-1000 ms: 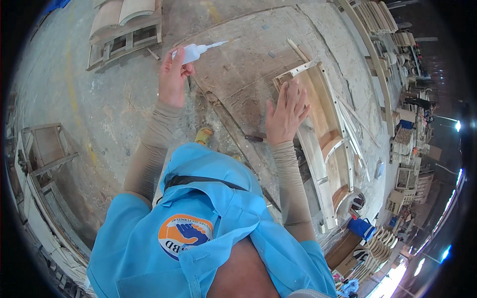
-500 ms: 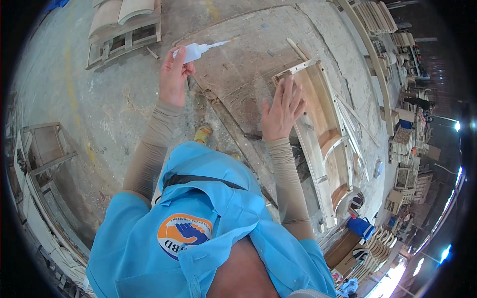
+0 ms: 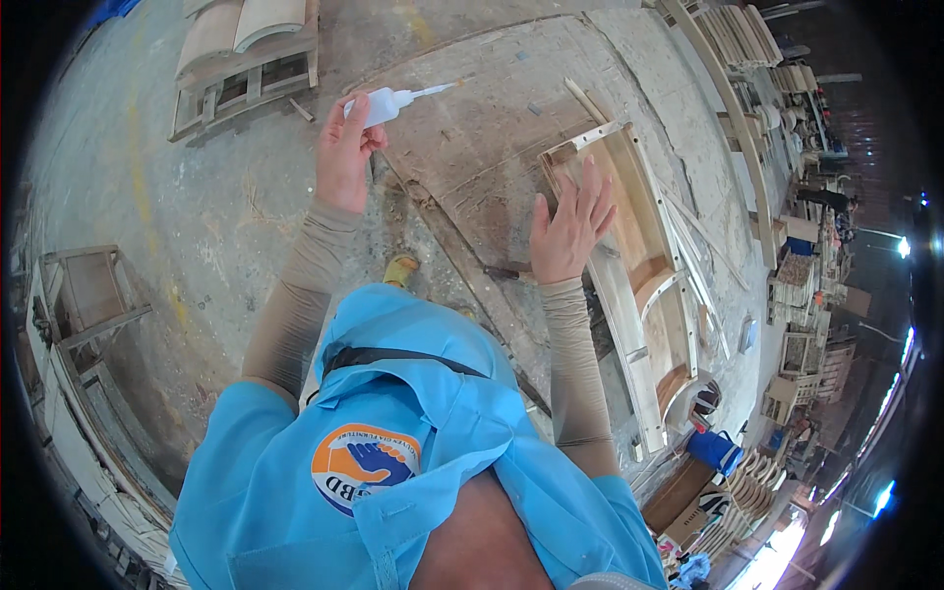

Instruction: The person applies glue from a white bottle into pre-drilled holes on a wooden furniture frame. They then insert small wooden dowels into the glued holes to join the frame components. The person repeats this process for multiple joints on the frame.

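Note:
Fingers wrapped round its body, my left hand point(image 3: 344, 157) holds a white squeeze bottle point(image 3: 379, 106) with a long thin nozzle. The bottle lies tilted, its tip pointing right, above the floor. My right hand point(image 3: 572, 224) is open, palm down with the fingers spread, over the near edge of a curved wooden frame point(image 3: 649, 251). That frame is box-like, with pale rails and curved cross pieces inside. Whether the fingers touch it, I cannot tell. Part of the near rail is hidden by the hand.
Loose wooden strips point(image 3: 703, 236) lie along the frame's far side. Curved wooden panels point(image 3: 256, 20) rest on a stand at the upper left. Another wooden frame point(image 3: 93, 295) stands at the left. A blue container point(image 3: 715, 450) sits at the lower right, near stacked wooden parts.
My right hand has shifted slightly right and toward me along the frame, its fingers spreading a little. My left hand with the squeeze bottle has barely moved.

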Demonstrator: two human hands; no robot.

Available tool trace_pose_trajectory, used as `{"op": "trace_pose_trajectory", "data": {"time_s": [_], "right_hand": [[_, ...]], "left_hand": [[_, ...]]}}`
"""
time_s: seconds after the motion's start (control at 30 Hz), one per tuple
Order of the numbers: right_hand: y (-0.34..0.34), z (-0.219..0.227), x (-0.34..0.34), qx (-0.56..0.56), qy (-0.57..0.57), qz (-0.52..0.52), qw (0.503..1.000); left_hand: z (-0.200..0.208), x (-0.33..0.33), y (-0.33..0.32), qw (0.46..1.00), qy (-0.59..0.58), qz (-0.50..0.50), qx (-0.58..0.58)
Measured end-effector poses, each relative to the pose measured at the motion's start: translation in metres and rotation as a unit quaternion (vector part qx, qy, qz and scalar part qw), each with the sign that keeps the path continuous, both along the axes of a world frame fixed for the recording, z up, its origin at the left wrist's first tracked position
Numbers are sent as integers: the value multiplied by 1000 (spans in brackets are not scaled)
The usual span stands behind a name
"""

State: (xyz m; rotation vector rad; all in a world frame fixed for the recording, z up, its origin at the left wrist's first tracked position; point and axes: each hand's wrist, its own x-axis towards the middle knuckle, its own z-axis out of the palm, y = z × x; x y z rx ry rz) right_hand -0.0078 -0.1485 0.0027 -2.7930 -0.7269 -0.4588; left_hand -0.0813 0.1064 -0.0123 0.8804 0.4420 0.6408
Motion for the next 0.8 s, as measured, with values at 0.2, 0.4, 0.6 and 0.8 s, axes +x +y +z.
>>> {"op": "trace_pose_trajectory", "data": {"time_s": [0.2, 0.4, 0.6, 0.8], "right_hand": [[4, 2, 9, 5, 4, 19, 1000], [-5, 9, 11, 29, -37, 3, 999], [-6, 2, 3, 14, -9, 7, 1000], [1, 0, 8, 2, 5, 10, 1000]], "left_hand": [[-1, -2, 4, 1000, -6, -10, 5], [-1, -3, 4, 1000, -9, -6, 8], [2, -3, 3, 1000, -2, -1, 7], [0, -3, 3, 1000, 0, 5, 9]]}}
